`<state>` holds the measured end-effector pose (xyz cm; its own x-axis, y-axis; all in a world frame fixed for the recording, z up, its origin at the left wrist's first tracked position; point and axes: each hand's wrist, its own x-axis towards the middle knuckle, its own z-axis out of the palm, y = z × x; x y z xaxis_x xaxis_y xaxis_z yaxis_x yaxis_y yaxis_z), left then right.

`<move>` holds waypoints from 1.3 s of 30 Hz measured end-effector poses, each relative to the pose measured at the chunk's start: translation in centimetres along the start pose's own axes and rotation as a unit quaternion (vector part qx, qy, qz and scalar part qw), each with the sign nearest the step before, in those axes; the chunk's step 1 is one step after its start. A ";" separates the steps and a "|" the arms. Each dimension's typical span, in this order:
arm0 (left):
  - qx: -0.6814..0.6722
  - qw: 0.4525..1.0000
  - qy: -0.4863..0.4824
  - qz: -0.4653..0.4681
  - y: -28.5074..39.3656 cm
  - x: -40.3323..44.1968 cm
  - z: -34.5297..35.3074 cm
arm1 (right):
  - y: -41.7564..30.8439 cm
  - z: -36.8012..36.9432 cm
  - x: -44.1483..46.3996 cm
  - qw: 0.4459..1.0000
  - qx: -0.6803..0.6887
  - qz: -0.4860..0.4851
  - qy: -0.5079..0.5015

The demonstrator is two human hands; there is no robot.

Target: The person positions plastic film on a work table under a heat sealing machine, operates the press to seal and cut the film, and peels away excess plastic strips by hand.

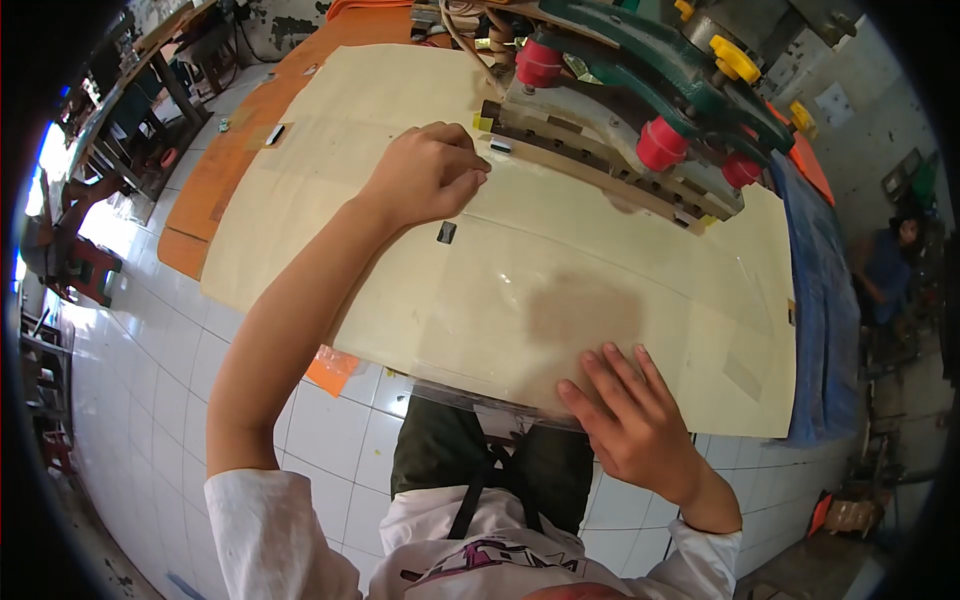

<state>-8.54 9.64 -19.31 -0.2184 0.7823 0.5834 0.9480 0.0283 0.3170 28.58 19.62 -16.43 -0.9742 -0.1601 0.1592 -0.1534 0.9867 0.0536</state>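
Observation:
My left hand [428, 178] is closed, its fingers curled near the left end of the machine's long metal bar [590, 165]. What it pinches, if anything, I cannot make out. My right hand [635, 425] rests with fingers apart at the front edge of the cream-coloured board [290, 215]. A clear plastic sheet [505, 290], marked by glints, appears to lie on the board under the right fingertips. Between the hands is a small dark patch [446, 232] on the board. Another small black-and-white piece [500, 146] sits by the bar.
A green machine arm [640, 60] with red knobs [660, 143] and yellow knobs [735, 60] overhangs the board's far side. Blue plastic [815, 310] hangs at the right edge, and an orange tabletop [190, 225] shows at left. A person [885, 270] is at far right.

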 end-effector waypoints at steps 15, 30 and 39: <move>0.011 1.000 0.005 -0.004 0.1 0.1 0.0 | 0.9 -2.5 0.6 0.995 0.084 0.052 -0.028; 0.024 1.000 0.005 0.000 -0.1 0.0 0.2 | 12.3 1.2 -1.0 0.977 0.125 0.157 0.070; 0.018 1.000 0.003 -0.015 0.1 0.1 0.3 | 12.4 1.3 -1.0 0.979 0.109 0.156 0.071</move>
<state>-8.41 9.87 -19.41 -0.2482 0.7772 0.5783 0.9486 0.0741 0.3077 27.43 32.00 -17.18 -0.9490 0.1625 0.2701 0.1005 0.9681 -0.2293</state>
